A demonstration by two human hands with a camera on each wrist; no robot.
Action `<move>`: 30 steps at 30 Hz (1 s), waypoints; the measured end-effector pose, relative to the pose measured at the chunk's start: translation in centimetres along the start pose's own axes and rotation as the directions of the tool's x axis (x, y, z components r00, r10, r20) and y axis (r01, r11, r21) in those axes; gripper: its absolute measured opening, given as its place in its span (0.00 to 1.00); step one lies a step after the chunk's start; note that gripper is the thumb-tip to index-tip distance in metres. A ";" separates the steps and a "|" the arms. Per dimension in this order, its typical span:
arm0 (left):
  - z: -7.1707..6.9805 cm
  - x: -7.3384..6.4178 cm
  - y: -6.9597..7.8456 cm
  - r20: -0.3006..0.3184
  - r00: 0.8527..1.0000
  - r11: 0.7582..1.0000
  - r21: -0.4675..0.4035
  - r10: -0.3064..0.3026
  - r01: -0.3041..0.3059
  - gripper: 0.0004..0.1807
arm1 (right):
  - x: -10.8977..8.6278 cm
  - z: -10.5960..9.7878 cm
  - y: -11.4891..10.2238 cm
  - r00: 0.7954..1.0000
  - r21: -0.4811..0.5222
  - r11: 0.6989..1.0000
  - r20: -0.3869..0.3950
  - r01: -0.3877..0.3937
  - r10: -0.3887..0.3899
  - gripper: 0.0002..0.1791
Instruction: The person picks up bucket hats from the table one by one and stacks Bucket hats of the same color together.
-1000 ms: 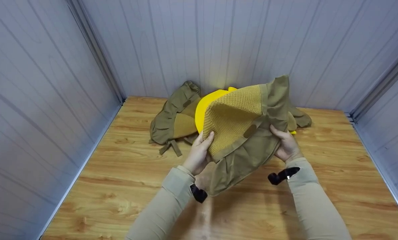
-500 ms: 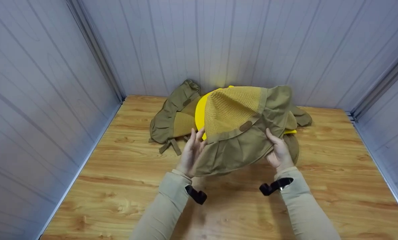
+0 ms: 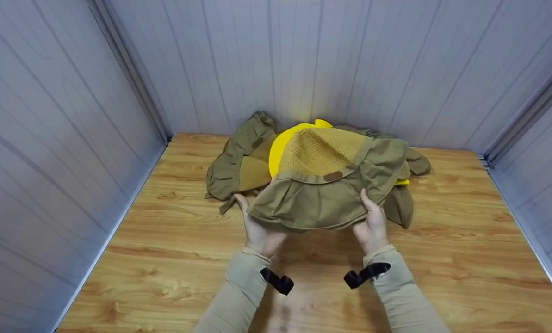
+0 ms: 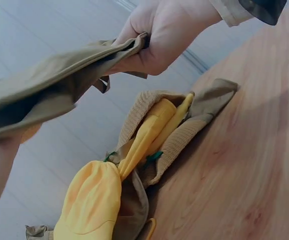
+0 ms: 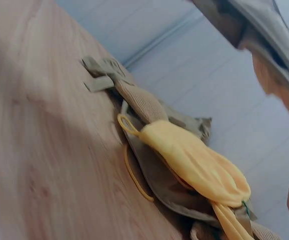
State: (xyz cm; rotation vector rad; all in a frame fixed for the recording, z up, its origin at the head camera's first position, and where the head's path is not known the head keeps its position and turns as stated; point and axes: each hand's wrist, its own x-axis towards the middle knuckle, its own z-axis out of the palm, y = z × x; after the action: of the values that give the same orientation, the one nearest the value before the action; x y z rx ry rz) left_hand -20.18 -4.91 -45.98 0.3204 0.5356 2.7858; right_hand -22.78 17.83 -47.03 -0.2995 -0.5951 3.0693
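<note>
In the head view, a khaki sun hat (image 3: 317,203) with a woven crown and a wide cloth brim is held up at the middle. My right hand (image 3: 372,224) pinches its near brim, thumb on top and fingers underneath; the left wrist view shows this right hand (image 4: 169,32) from below the cloth. My left hand (image 3: 261,233) lies under the brim's left part, thumb stretched out away from the cloth, most fingers hidden. Behind the hat lies a yellow cloth item (image 3: 280,152), partly covered; the left wrist view shows its gathered folds (image 4: 92,200) and green ties.
A second khaki hat (image 3: 229,166) with cloth ties lies at the left of the pile. More khaki cloth (image 3: 419,162) sticks out on the right. The pile sits on a wooden table (image 3: 174,259) against a grey panel wall (image 3: 294,60), with side walls left and right.
The hat has turned and come down so its brim faces me and lies flatter. My left hand has let go of the crown's edge and slid under the brim; the right hand has moved left.
</note>
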 end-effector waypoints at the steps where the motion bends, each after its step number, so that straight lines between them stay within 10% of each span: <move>1: -0.1 0.0 -0.3 -0.013 0.999 0.999 -0.009 0.031 -0.031 0.61 | -0.2 0.0 0.2 1.000 0.004 1.000 -0.014 0.014 -0.014 0.11; 7: -0.3 0.2 -2.3 -0.113 0.979 0.982 0.102 0.170 -0.159 0.54 | -1.2 0.3 1.6 0.992 0.011 0.996 -0.089 0.086 -0.085 0.16; 17: -0.5 0.4 -3.1 -0.319 0.915 0.950 0.266 0.247 -0.164 0.18 | -3.8 0.2 4.3 0.995 0.034 0.997 -0.070 0.075 -0.072 0.16; 30: -0.9 -0.4 -1.0 -0.283 0.939 0.949 0.295 0.195 -0.108 0.17 | -4.6 -0.7 2.8 0.994 0.034 0.997 0.085 -0.068 0.065 0.19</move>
State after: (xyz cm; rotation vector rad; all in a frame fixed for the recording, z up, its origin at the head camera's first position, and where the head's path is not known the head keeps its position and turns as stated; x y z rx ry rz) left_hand -19.80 -4.49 -47.26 -0.0264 1.0204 2.9294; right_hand -18.00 15.30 -47.83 -0.1949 -0.5404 3.1669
